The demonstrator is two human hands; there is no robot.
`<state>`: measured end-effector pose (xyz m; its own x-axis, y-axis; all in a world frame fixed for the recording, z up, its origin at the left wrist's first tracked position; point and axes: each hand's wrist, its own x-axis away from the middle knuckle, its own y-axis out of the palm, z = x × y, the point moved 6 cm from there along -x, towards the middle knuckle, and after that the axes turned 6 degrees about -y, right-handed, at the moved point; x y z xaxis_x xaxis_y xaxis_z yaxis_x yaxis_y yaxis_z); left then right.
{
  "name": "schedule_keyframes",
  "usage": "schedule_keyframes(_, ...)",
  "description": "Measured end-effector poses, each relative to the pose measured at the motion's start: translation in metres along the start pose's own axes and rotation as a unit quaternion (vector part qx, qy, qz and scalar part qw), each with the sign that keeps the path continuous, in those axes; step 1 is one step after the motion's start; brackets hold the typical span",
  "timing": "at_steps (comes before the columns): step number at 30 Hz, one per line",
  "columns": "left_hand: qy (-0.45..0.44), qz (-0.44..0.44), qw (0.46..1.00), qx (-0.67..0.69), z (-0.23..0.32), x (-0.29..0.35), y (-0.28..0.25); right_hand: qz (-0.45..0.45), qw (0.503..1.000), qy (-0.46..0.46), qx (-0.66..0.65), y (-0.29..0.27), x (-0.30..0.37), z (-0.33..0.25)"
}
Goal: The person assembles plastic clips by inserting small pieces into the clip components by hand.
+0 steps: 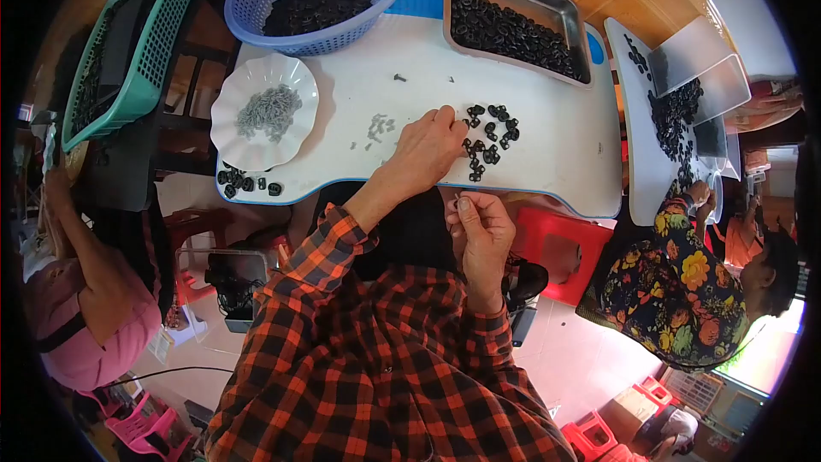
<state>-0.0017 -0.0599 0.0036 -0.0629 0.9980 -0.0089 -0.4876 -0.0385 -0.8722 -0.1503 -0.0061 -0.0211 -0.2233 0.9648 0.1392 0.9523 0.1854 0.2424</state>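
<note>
We find the left hand reaching, fingers curled, onto the black rings on the worktop; the right hand pinches a small part. Judged step: pick-up; next needs one ring singled out.

Black rings, white table, checked sleeves

Small black plastic rings are spread on a white table with a blue edge; grey metal bits are heaped on a white scalloped plate. An orange-and-black checked shirt, a blue round basket and a green basket are seen.
</note>
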Motion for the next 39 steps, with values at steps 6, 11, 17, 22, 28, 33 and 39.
schedule_keyframes(6,0.054,0.106,0.954,0.275,-0.010,0.012,-0.009,0.011,1.000,-0.010,0.000,0.003,0.001,-0.007)
schedule_keyframes(11,-0.062,-0.069,0.625,0.775,-0.017,0.035,0.003,0.030,0.999,-0.005,0.018,0.002,0.000,-0.011)
schedule_keyframes(17,-0.050,-0.094,0.493,0.863,-0.019,0.057,0.006,0.014,1.000,-0.017,0.005,0.006,-0.001,-0.008)
schedule_keyframes(22,-0.032,-0.097,0.463,0.880,-0.021,0.066,0.010,0.012,1.000,-0.008,0.002,0.008,0.000,-0.011)
schedule_keyframes(28,-0.067,-0.062,0.529,0.844,-0.017,0.073,0.001,0.014,1.000,-0.010,0.005,0.012,-0.001,-0.016)
schedule_keyframes(33,-0.067,-0.035,0.567,0.820,-0.018,0.076,-0.002,0.021,0.999,-0.030,0.012,0.016,0.000,-0.024)
schedule_keyframes(39,-0.071,-0.024,0.602,0.795,-0.022,0.081,0.004,0.021,0.997,-0.071,0.007,0.022,0.006,-0.034)
